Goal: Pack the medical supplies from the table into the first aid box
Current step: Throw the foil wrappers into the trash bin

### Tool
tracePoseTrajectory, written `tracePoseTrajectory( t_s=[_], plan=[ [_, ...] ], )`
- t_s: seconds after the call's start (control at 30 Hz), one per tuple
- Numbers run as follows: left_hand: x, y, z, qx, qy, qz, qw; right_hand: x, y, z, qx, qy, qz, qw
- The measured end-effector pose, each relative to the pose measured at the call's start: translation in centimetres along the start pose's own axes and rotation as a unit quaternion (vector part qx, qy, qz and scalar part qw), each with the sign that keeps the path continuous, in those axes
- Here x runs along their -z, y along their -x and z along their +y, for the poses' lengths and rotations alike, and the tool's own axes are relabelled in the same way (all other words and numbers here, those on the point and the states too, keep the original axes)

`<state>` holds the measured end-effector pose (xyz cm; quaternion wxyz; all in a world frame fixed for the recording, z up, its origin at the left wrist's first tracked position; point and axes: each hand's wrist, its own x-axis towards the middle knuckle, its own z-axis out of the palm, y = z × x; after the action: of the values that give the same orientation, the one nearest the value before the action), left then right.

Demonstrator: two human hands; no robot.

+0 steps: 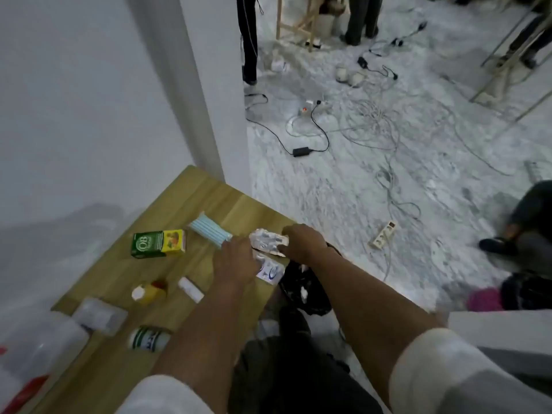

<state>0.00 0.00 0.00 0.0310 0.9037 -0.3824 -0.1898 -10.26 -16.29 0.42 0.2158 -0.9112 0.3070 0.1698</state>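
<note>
Pinching a silver blister pack (269, 242) between them, left hand (236, 261) and right hand (303, 243) grip its ends.

"OB" on green and yellow box (158, 243), other labels blurred

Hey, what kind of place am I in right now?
Probably an indoor workroom or makeshift recording space, not a clinic: loose cables and a power strip sprawl across the marble floor, wooden stands sit behind, and the wooden table holds supplies.
</note>
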Motion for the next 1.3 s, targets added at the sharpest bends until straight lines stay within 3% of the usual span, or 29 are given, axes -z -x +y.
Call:
tracePoseTrajectory(
  t_s=[0.13,0.27,0.43,0.63,0.77,0.93,1.1,1.3],
  plan=[
    [-2.2,-2.0,-0.2,-0.021,-0.105,-0.034,0.994,-3.2,-2.3,0.4,-0.037,0.020,-0.021,0.999],
    [-3.6,-3.2,-0.4,-0.029,-0.126,-0.061,0.990,-4.8,-3.8,0.4,-0.067,0.033,0.011,0.997],
    [-4.0,-4.6,-0.5,-0.062,-0.126,-0.057,0.988,-5.0,-4.8,1.3,-0.115,-0.102,0.000,0.988],
    [-3.0,-5.4,0.9,-0.093,-0.044,-0.046,0.994,-4.8,-4.4,2.5,-0.139,-0.200,0.012,0.970],
    [-2.6,-5.7,3.5,-0.113,0.056,-0.062,0.990,-3.9,-2.3,5.2,-0.168,-0.313,0.065,0.932],
    [-2.2,-6.5,9.2,-0.103,0.141,-0.114,0.978,-4.0,1.9,10.6,-0.289,-0.397,0.157,0.857],
    [-5.5,-6.8,13.6,-0.133,0.122,-0.151,0.972,-6.5,5.3,15.0,-0.369,-0.387,0.095,0.840],
    [-11.2,-7.3,15.8,-0.103,0.083,-0.175,0.976,-10.3,5.7,17.8,-0.427,-0.376,0.026,0.822]
  ],
)
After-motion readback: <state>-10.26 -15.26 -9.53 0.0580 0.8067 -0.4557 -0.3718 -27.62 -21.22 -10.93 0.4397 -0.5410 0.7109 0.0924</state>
